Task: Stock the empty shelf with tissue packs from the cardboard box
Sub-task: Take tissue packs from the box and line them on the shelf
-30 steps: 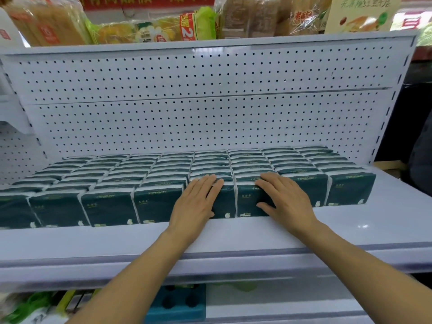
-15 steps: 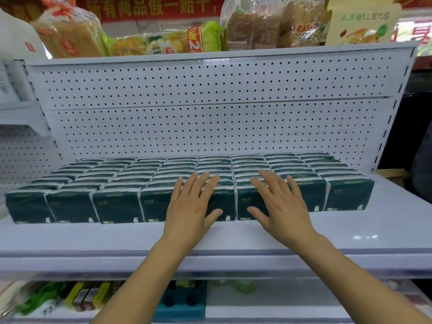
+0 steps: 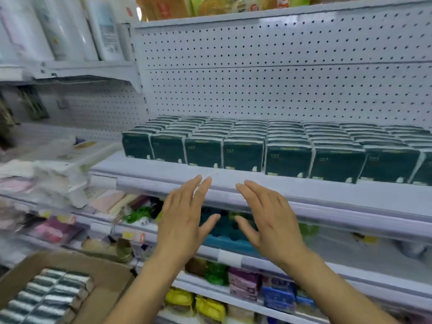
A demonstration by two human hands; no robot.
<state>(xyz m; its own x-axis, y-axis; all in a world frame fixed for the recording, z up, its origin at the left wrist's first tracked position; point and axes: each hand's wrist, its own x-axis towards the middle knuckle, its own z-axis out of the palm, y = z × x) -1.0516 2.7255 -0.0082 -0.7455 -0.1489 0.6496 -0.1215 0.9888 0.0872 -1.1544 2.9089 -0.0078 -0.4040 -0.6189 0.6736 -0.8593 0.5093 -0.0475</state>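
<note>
Dark green tissue packs [image 3: 243, 157] stand in several tight rows on the white shelf [image 3: 292, 190], filling it from its left end to the right frame edge. My left hand [image 3: 184, 218] and my right hand [image 3: 268, 218] hover in front of and below the shelf's front edge, fingers straight and spread, holding nothing and touching no pack. At the bottom left a cardboard box [image 3: 109, 277] stands open with more tissue packs [image 3: 49, 295] stacked inside, their striped edges up.
A white pegboard back panel [image 3: 280, 78] rises behind the packs. Lower shelves hold a teal tray [image 3: 224, 232] and coloured packets [image 3: 245, 284]. White bottles [image 3: 70, 26] stand on the upper left shelf; bagged goods [image 3: 46, 169] lie on the left shelf.
Both hands have left the front tissue packs and drawn back below the shelf edge. The view has swung left and down, bringing the cardboard box into sight.
</note>
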